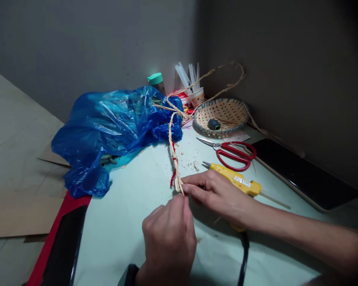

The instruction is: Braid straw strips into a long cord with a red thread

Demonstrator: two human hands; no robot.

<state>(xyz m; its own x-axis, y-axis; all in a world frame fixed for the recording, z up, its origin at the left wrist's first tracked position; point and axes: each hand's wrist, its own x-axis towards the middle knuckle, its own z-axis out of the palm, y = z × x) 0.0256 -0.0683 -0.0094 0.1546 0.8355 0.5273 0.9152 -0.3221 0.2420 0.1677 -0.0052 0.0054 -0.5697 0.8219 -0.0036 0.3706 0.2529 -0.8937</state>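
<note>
A pale braided straw cord runs from the back of the table down to my hands, with a red ribbon tied around it. My left hand is closed at the cord's near end, its fingertips mostly hidden behind the knuckles. From the right, my right hand pinches the cord just above, between thumb and forefinger. Beyond my right hand lie a yellow glue gun with a glue stick in its rear and red-handled scissors with slightly parted blades.
A blue plastic bag fills the back left. A woven basket holding a dark spool stands back right, beside a paper cup of glue sticks. A black tablet lies right; a dark phone-like slab lies on the left edge.
</note>
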